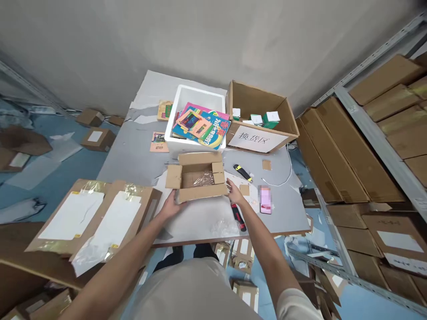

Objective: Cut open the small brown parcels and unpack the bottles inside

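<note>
head view: the box is steadied between two well-parted hands, toward the front of the worktop. its near left corner is met by the left hand, its right end by the right hand; how tightly either is closed cannot be told. handling of the opened box seems the step in hand; for the next move, even support would be called for. its mouth is pointed upward, its long axis laid left to right. clear film is held inside. beyond, a foam bin is placed.
</note>
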### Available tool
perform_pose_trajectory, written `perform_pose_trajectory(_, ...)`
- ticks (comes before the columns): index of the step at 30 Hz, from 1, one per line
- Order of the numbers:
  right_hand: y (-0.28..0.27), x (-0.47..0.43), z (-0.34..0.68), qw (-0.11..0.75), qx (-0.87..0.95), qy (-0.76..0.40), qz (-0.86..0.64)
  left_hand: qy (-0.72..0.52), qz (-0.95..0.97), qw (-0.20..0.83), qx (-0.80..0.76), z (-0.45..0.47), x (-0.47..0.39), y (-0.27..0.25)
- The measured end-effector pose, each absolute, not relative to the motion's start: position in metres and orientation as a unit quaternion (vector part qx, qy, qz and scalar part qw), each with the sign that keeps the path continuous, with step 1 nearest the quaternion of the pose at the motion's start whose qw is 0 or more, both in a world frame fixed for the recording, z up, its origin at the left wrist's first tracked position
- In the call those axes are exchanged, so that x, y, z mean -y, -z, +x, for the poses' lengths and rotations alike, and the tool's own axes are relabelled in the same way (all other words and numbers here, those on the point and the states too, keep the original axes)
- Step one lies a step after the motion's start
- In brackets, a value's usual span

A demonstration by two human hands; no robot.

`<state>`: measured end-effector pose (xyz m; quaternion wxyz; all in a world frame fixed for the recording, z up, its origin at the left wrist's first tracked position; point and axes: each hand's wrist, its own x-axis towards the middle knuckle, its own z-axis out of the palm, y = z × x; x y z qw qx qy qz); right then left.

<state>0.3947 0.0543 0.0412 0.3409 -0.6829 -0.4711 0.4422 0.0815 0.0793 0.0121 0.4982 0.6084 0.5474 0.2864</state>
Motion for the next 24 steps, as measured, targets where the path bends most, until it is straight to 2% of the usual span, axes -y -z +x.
perform_pose_trajectory(3, -0.042, -0.045, 0.359, 0.413, 0.424, -0.449, -0.670, -0.313, 0.548, 0.571, -0.526, 0.084, -0.086, -0.015)
perform_pose_trajectory(6, -0.053, -0.022, 0.338, 0.450, 0.388, -0.424, -0.684, -0.359, 0.542, 0.543, -0.531, 0.074, -0.071, -0.025)
perform_pose_trajectory(10, -0.065, 0.022, 0.318, 0.458, 0.376, -0.388, -0.706, -0.390, 0.561, 0.503, -0.529, 0.049, -0.031, -0.039)
perform_pose_trajectory(15, -0.061, 0.064, 0.294, 0.408, 0.372, -0.388, -0.738, -0.369, 0.521, 0.524, -0.563, 0.034, 0.001, -0.035)
perform_pose_trajectory(19, -0.050, 0.083, 0.285, 0.366, 0.430, -0.426, -0.707, -0.332, 0.517, 0.565, -0.551, 0.027, 0.005, -0.021)
perform_pose_trajectory(24, -0.042, 0.094, 0.281, 0.273, 0.522, -0.373, -0.717, -0.300, 0.591, 0.522, -0.536, 0.023, 0.006, -0.006)
